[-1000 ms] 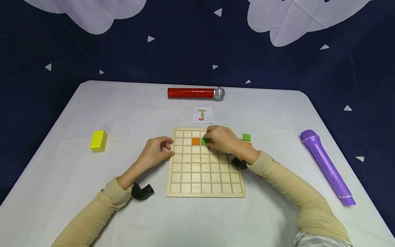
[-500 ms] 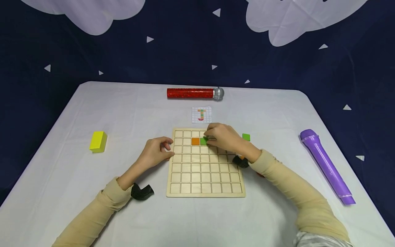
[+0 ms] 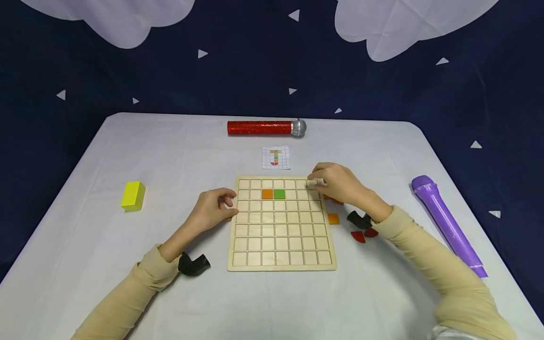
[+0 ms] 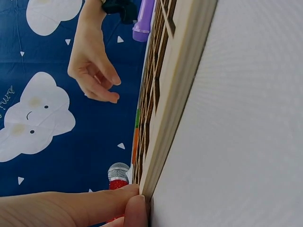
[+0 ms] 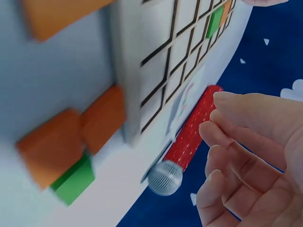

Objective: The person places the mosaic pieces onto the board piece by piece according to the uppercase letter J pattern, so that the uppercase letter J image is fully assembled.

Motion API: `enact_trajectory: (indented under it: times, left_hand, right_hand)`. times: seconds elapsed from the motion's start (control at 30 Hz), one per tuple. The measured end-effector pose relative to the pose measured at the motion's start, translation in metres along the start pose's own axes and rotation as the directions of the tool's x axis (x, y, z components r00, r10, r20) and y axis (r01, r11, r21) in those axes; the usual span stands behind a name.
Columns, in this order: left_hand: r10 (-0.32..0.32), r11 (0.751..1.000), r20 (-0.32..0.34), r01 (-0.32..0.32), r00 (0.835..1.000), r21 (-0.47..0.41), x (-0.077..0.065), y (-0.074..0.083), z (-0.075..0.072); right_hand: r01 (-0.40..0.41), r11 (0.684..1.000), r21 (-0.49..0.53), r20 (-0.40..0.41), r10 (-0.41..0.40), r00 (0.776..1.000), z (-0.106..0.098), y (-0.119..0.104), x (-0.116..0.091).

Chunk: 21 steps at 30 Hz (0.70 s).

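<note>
A wooden grid board (image 3: pixel 274 231) lies on the white table, with an orange square tile (image 3: pixel 267 194) and a green square tile (image 3: pixel 279 194) side by side in its second row. My left hand (image 3: pixel 211 206) holds the board's left edge with thumb and fingertips; the left wrist view shows the fingertips (image 4: pixel 136 208) against that edge. Over the upper right corner hovers my right hand (image 3: pixel 340 183), thumb and fingers bent loosely with nothing between them. Below it in the right wrist view, two orange tiles (image 5: pixel 49 146) and a green tile (image 5: pixel 75 179) lie beside the board.
Another orange tile (image 3: pixel 334 219) and red quarter-round pieces (image 3: pixel 358 237) lie right of the board. A pattern card (image 3: pixel 276 157) and a red microphone (image 3: pixel 260 127) are behind it. A yellow block (image 3: pixel 133 196) stands left, a purple microphone (image 3: pixel 448 224) right.
My right hand has left the green tile, which now sits in the grid beside the orange one, and has moved right to the board's corner. My left hand stays at the left edge.
</note>
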<state>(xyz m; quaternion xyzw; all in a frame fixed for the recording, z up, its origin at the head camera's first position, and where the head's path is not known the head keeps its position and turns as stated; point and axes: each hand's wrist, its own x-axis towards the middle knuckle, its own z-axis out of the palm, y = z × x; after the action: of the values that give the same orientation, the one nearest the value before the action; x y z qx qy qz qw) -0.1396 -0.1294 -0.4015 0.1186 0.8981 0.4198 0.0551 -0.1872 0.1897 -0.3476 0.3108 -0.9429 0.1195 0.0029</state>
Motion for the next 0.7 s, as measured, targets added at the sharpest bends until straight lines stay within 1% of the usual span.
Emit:
enact_trajectory:
  times: [0.2, 0.3, 0.5, 0.7]
  left_hand:
    - [0.004, 1.0, 0.002, -0.004, 1.0, -0.007, 0.0, -0.002, 0.001]
    - [0.001, 1.0, 0.005, -0.001, 1.0, -0.01, 0.0, -0.003, 0.001]
    - [0.0, 1.0, 0.005, 0.0, 1.0, -0.01, 0.0, -0.002, 0.0]
    - [-0.002, 1.0, 0.009, 0.002, 1.0, -0.01, 0.0, -0.002, 0.0]
  right_hand:
    - [-0.061, 0.998, -0.01, 0.005, 0.061, 0.998, -0.001, 0.015, -0.007]
    - [-0.075, 0.997, -0.014, 0.003, 0.075, 0.997, -0.001, 0.02, -0.01]
    - [-0.086, 0.996, -0.021, 0.006, 0.086, 0.996, 0.003, 0.028, -0.015]
    - [-0.066, 0.997, -0.027, 0.03, 0.067, 0.997, 0.006, 0.031, -0.019]
